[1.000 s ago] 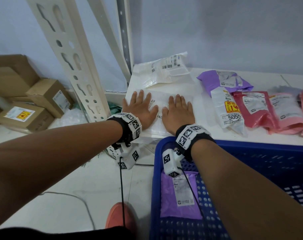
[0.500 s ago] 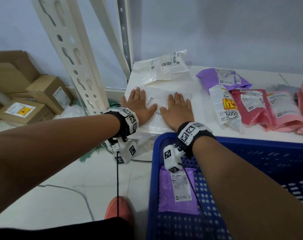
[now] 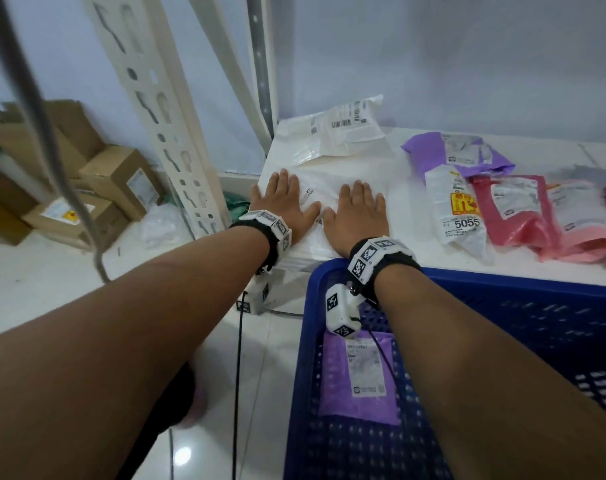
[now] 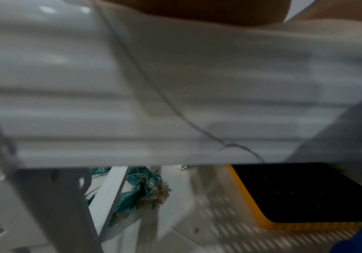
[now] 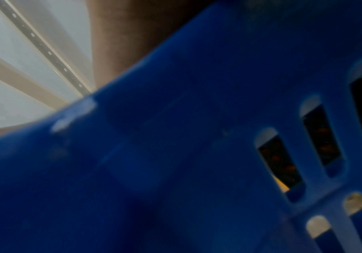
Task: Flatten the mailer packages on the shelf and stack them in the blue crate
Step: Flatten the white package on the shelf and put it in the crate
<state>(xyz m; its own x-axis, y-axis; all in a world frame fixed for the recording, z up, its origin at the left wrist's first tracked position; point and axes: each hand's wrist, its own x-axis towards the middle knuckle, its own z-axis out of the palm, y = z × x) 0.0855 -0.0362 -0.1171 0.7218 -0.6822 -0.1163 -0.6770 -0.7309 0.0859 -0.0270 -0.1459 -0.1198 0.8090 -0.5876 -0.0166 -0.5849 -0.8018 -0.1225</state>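
A white mailer (image 3: 320, 188) lies flat at the front left corner of the white shelf (image 3: 416, 252). My left hand (image 3: 282, 199) and right hand (image 3: 358, 211) press on it side by side, palms down, fingers straight. The blue crate (image 3: 502, 282) stands below the shelf's front edge and holds one flat purple mailer (image 3: 360, 375). Another white mailer (image 3: 343, 128) lies behind my hands. Purple (image 3: 457, 154), white "5055" (image 3: 459, 209), red (image 3: 513, 209) and pink (image 3: 585, 220) mailers lie to the right. The right wrist view shows only the crate wall (image 5: 197, 154).
A perforated white shelf post (image 3: 156, 109) leans at the left, a grey upright (image 3: 260, 64) stands at the shelf corner. Cardboard boxes (image 3: 118, 181) sit on the floor at left. A yellow and black crate (image 4: 294, 196) lies under the shelf. A cable (image 3: 237, 375) hangs from my left wrist.
Both hands stay flat on the white mailer in the same spot. The head view has shifted a little and a grey cable now swings in at the upper left.
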